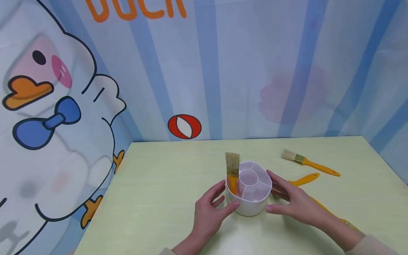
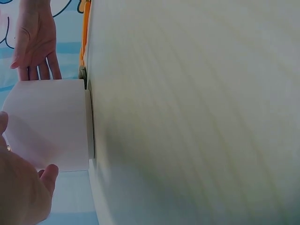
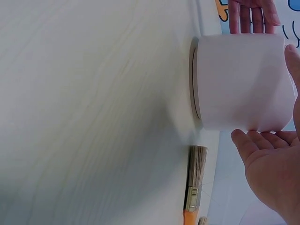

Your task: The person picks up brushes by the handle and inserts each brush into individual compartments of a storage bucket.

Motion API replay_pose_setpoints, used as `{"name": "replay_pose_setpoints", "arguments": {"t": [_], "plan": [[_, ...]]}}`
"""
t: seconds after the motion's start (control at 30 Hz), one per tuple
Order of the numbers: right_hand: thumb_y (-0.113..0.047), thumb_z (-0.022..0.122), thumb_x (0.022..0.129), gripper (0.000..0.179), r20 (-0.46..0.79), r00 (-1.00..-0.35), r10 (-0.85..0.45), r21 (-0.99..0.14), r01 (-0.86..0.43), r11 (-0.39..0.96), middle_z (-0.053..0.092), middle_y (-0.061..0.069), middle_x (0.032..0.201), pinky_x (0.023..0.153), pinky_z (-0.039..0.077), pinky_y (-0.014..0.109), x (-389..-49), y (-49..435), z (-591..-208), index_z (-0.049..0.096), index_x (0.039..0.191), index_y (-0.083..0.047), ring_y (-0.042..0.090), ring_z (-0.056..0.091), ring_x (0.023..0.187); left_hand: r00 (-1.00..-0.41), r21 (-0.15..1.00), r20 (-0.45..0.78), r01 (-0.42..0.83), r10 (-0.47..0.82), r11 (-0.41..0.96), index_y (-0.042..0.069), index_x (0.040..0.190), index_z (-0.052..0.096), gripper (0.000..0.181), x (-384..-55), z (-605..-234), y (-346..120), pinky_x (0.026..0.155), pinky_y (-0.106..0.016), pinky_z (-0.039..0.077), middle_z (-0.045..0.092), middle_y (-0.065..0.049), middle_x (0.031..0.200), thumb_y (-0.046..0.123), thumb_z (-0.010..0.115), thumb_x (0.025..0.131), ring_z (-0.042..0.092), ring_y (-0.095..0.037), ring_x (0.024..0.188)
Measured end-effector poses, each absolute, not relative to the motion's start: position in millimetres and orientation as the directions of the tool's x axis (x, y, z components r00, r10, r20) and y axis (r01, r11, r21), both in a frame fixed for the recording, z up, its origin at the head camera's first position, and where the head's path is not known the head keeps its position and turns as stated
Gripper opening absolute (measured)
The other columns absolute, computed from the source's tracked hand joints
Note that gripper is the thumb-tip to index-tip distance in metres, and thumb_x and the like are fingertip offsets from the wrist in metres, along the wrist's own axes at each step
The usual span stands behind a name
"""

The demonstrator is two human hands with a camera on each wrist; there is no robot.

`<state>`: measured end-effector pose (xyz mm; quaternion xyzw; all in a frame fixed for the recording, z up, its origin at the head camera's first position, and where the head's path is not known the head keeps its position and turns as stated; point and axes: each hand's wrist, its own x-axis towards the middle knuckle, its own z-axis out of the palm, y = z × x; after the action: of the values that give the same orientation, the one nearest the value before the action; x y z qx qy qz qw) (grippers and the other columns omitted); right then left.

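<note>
A white round divided brush pot (image 1: pixel 250 207) stands upright on the table between the two hands. Its inside has a round middle well and thin walls parting the outer compartments. In the left compartment, a paintbrush (image 1: pixel 233 170) with an orange handle leans bristles up. My left hand (image 1: pixel 208 210) touches the pot's left side, fingers near the rim and thumb toward the front. On the opposite side, my right hand (image 1: pixel 298 203) rests its fingertips against the wall, thumb held low in front. Both hands' fingers are fairly straight in the wrist views.
A paintbrush (image 1: pixel 310 163) lies at the back right of the pale table (image 1: pixel 143 198). Another brush (image 1: pixel 304 179) lies closer, its bristle end hidden behind the right hand. A further orange handle (image 1: pixel 322 206) shows past the right forearm. A printed cloth (image 1: pixel 242 71) hangs behind.
</note>
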<state>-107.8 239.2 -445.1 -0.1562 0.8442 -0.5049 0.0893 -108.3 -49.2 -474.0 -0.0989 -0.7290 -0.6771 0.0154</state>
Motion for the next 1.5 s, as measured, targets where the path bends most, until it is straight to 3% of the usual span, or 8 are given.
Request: {"name": "replay_pose_setpoints", "arguments": {"t": [0.1,0.33,0.97,1.03,1.17,1.27,1.4,1.5], "plan": [[-0.024,0.087,0.092,0.102,0.018,-0.935,-0.355,-0.881,-0.182,0.436,0.034,0.025,0.17,0.112,0.051,0.048,-106,239,-446,0.025,0.169,-0.004,0.048,0.048,0.146,-0.981,0.984,0.158,0.165,0.111,0.06,0.005,0.145,0.064,0.068,-108,-474,-50,0.107,-0.034,0.057,0.066,-0.013,0.146,0.015,0.094,0.084,0.062,-0.031,0.137],[-0.023,0.088,0.091,0.101,0.052,-0.932,-0.358,-0.878,-0.214,0.428,0.038,0.024,0.168,0.111,0.053,0.027,-102,240,-447,0.026,0.169,-0.005,0.046,0.05,0.144,-0.98,0.984,0.16,0.167,0.119,0.054,0.003,0.146,0.063,0.07,-108,-472,-52,0.108,-0.037,0.056,0.065,-0.016,0.147,0.015,0.094,0.084,0.062,-0.031,0.138],[-0.023,0.088,0.091,0.101,0.105,-0.919,-0.381,-0.854,-0.279,0.439,0.04,0.024,0.167,0.107,0.048,0.015,-102,248,-446,0.027,0.168,-0.003,0.044,0.05,0.143,-0.971,0.979,0.193,0.201,0.14,0.04,0.01,0.146,0.065,0.065,-112,-476,-47,0.104,-0.039,0.059,0.066,-0.008,0.147,0.016,0.092,0.087,0.062,-0.032,0.137],[-0.024,0.088,0.091,0.101,0.103,-0.919,-0.381,-0.845,-0.283,0.453,0.04,0.023,0.168,0.107,0.049,0.015,-101,253,-442,0.028,0.169,-0.005,0.037,0.052,0.145,-0.972,0.979,0.196,0.201,0.132,0.032,0.009,0.146,0.065,0.064,-112,-476,-46,0.103,-0.038,0.06,0.066,-0.01,0.147,0.015,0.091,0.087,0.062,-0.033,0.137],[-0.025,0.089,0.09,0.101,0.113,-0.917,-0.383,-0.826,-0.301,0.477,0.04,0.023,0.167,0.106,0.049,0.013,-101,266,-434,0.028,0.169,-0.007,-0.002,0.05,0.143,-0.974,0.98,0.193,0.197,0.118,0.024,0.008,0.146,0.065,0.065,-112,-476,-44,0.101,-0.037,0.06,0.065,-0.011,0.149,0.013,0.091,0.087,0.061,-0.033,0.138],[-0.025,0.089,0.09,0.102,0.098,-0.921,-0.376,-0.806,-0.295,0.513,0.041,0.024,0.167,0.104,0.05,0.013,-103,276,-427,0.027,0.169,-0.006,0.008,0.052,0.145,-0.978,0.983,0.18,0.181,0.106,0.005,0.007,0.145,0.065,0.064,-113,-475,-42,0.101,-0.036,0.06,0.064,-0.012,0.149,0.011,0.091,0.087,0.06,-0.034,0.139],[-0.026,0.086,0.092,0.102,0.048,-0.932,-0.359,-0.764,-0.266,0.588,0.04,0.025,0.167,0.102,0.056,0.021,-106,289,-417,0.024,0.17,-0.008,0.05,0.048,0.143,-0.986,0.989,0.143,0.14,0.09,-0.043,0.007,0.144,0.066,0.064,-114,-475,-41,0.101,-0.034,0.06,0.064,-0.012,0.149,0.009,0.091,0.086,0.06,-0.035,0.139],[-0.026,0.086,0.093,0.101,0.051,-0.934,-0.354,-0.731,-0.276,0.624,0.039,0.024,0.168,0.102,0.056,0.02,-107,298,-415,0.024,0.171,-0.01,0.045,0.051,0.143,-0.989,0.991,0.12,0.114,0.086,-0.068,0.007,0.143,0.066,0.064,-115,-476,-40,0.102,-0.034,0.059,0.064,-0.012,0.149,0.008,0.092,0.085,0.059,-0.035,0.14]]}}
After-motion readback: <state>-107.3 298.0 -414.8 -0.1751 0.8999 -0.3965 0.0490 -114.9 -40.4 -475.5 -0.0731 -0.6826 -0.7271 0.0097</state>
